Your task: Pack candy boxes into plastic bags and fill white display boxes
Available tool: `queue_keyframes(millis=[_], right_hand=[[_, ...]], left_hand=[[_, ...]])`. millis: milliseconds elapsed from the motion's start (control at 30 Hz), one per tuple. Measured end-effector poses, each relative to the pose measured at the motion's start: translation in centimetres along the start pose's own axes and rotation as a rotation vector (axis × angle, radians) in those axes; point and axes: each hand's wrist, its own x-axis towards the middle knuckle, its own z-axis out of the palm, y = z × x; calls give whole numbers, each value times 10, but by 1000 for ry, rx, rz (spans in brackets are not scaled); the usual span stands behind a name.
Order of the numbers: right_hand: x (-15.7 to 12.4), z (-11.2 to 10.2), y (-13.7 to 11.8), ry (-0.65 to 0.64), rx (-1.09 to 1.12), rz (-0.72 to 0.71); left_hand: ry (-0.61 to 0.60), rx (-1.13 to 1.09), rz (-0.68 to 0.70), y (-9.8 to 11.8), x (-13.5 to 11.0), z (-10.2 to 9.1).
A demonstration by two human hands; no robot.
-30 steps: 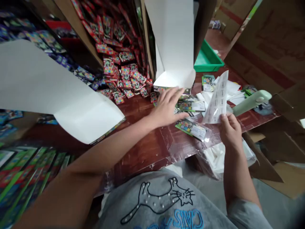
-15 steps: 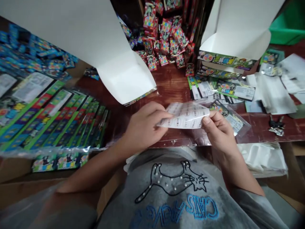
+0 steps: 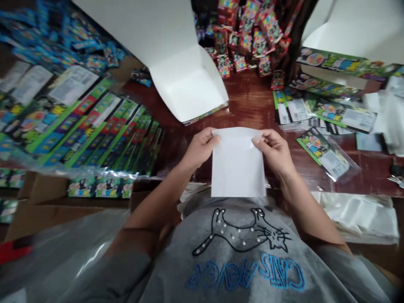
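Observation:
A white sheet (image 3: 238, 168) hangs upright in front of my shirt, its plain side facing me. My left hand (image 3: 202, 145) pinches its upper left corner between thumb and fingers. At the upper right corner, my right hand (image 3: 274, 150) grips it the same way. The sheet's top edge bows slightly and its lower end reaches past the table edge. Just right of my right hand lies a printed card in a clear bag (image 3: 328, 155). Beyond the sheet stands an open white box flap (image 3: 192, 92) with a printed edge.
Bagged printed boxes (image 3: 94, 126) stand in a slanted row at left, with blue packets (image 3: 85, 38) behind. Red packets (image 3: 249, 33) are heaped at the back. Printed cards (image 3: 344, 113) and another open box (image 3: 334, 63) are at right. Below the table edge sit white sheets (image 3: 356, 214).
The sheet has turned from a folded, tilted position with printing showing to hanging flat, plain side toward me. Both hands now hold its top corners. The camera view has shifted left.

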Motion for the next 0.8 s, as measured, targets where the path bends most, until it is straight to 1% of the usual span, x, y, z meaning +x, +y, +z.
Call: queue_keyframes(millis=[67,133,233,267,300,333,400,467,600,700,800], right_hand=[[11,-1,11,9,-57,-39],[20,-6,13,-30,-117,-52],[29,-12,7,-202,-89,21],[32,-12,4,-244,-68,37],[35,-10,2,-259,-63,35],[37,-7,-1,-245,-76,20],[42,-1,-4,-164,-136,-18],[45,2,-5,-112,-166,-17],[45,-2,-5,-103,-147,50],[43,-7,-5,-53,-121,125],[43,-10,-1,-17,-92,185]], left_hand=[[9,41,54,-11,4,-4],[-2,53,86,-13,5,-10],[-60,21,58,-8,6,-17],[-71,51,60,-6,6,-18],[-69,107,76,-5,7,-17],[-58,178,99,-5,8,-16],[-32,279,127,-5,12,-10],[-21,250,107,-7,17,-3],[-25,101,2,-6,28,5],[-37,125,-38,-4,35,6],[-4,174,-48,-6,40,7]])
